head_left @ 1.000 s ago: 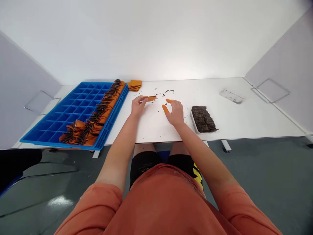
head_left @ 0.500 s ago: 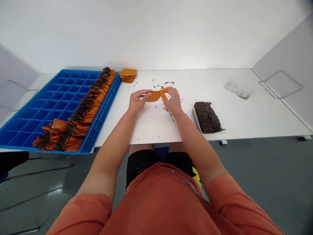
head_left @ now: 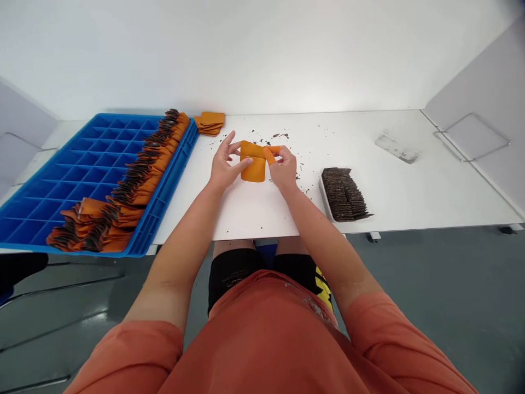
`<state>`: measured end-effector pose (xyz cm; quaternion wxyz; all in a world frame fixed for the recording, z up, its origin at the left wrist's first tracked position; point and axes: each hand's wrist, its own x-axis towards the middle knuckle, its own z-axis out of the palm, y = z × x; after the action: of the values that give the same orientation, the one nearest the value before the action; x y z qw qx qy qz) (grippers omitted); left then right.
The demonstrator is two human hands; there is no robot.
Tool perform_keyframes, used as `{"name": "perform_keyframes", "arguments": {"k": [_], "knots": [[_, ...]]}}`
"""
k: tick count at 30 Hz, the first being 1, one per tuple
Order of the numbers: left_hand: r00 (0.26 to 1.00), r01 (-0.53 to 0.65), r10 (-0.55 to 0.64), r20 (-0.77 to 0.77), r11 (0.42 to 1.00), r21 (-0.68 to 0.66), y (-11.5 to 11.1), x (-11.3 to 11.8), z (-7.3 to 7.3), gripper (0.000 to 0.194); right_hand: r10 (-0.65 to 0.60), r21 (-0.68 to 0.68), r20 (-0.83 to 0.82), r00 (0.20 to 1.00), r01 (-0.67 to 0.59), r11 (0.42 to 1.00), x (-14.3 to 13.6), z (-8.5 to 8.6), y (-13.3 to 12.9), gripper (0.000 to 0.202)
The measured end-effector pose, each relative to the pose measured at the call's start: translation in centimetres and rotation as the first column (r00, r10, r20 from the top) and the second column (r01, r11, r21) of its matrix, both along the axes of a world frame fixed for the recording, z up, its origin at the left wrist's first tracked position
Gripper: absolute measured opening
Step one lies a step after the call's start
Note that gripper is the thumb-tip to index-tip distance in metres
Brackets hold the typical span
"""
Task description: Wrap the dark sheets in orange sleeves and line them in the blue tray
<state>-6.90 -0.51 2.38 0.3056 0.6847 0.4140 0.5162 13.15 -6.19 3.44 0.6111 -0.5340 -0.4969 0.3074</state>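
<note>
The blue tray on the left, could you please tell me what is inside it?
The blue tray holds orange pouches and dark pieces, rowed along its right side and bunched at its near right corner. Blue compartments show to their left; whatever lies beneath the pouches is covered.

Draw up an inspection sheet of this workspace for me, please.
Surface: white table.
Job's things: orange piece; orange stack beside blue tray, which holds orange-and-dark pieces; dark slabs in white container.
Clutter: dark flecks; translucent strip, right.
Grip: left hand and right hand both hold the orange piece.
Cables: nothing seen.
Surroundings: white wall, grey floor.
</note>
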Motion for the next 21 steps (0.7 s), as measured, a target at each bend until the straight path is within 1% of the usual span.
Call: {"name": "perform_keyframes", "arguments": {"k": [1, 2, 4, 6, 7, 10, 13, 16, 18, 19, 21], "knots": [[1.000, 0.003, -0.002, -0.017, 1.000, 0.017, 0.0, 0.0, 0.0, 0.105, -0.009, 0.021, 0.017, 1.000, 0.008, 1.000, -0.1, 0.0, 0.0, 0.023], [1.000, 0.003, -0.002, -0.031, 0.999, 0.033, -0.1, 0.1, 0.0, 0.097, -0.018, 0.043, 0.031, 0.999, 0.016, 0.999, -0.1, 0.0, 0.0, 0.024], [0.999, -0.013, 0.015, -0.034, 0.998, 0.064, -0.3, 0.4, 0.1, 0.077, -0.027, 0.079, 0.046, 0.999, 0.023, 0.997, -0.3, 0.0, 0.1, 0.024], [0.998, -0.055, 0.054, 0.018, 0.994, 0.091, -0.5, 0.8, 0.3, 0.062, -0.020, 0.095, 0.057, 0.998, 0.015, 0.995, -0.3, -0.2, 0.2, 0.025], [0.996, -0.076, 0.070, 0.062, 0.992, 0.101, -0.6, 1.1, 0.4, 0.061, -0.015, 0.101, 0.065, 0.998, 0.008, 0.995, -0.3, -0.3, 0.3, 0.025], [0.982, -0.101, 0.080, 0.169, 0.988, 0.119, -0.9, 1.6, 0.9, 0.065, 0.010, 0.133, 0.114, 0.993, -0.026, 0.991, -0.3, -0.6, 0.4, 0.028], [0.984, -0.080, 0.058, 0.171, 0.989, 0.125, -1.3, 1.7, 1.3, 0.064, 0.054, 0.191, 0.143, 0.988, -0.081, 0.978, -0.3, -0.8, 0.2, 0.030], [0.992, -0.067, 0.050, 0.115, 0.987, 0.147, -1.9, 1.6, 1.6, 0.063, 0.088, 0.199, 0.100, 0.991, -0.107, 0.974, -0.3, -0.4, -0.1, 0.027], [0.999, -0.034, 0.027, 0.044, 0.984, 0.174, -2.4, 1.4, 1.8, 0.065, 0.071, 0.151, 0.074, 0.995, -0.081, 0.985, -0.3, 0.0, -0.2, 0.025], [1.000, 0.001, -0.001, 0.002, 0.984, 0.180, -2.7, 1.4, 1.8, 0.070, 0.054, 0.115, 0.066, 0.996, -0.061, 0.991, -0.4, 0.2, -0.3, 0.025], [0.994, 0.093, -0.083, -0.065, 0.980, 0.174, -3.2, 1.5, 1.9, 0.091, 0.022, 0.050, 0.051, 0.998, -0.024, 0.998, -0.4, 0.6, -0.3, 0.031]]}}
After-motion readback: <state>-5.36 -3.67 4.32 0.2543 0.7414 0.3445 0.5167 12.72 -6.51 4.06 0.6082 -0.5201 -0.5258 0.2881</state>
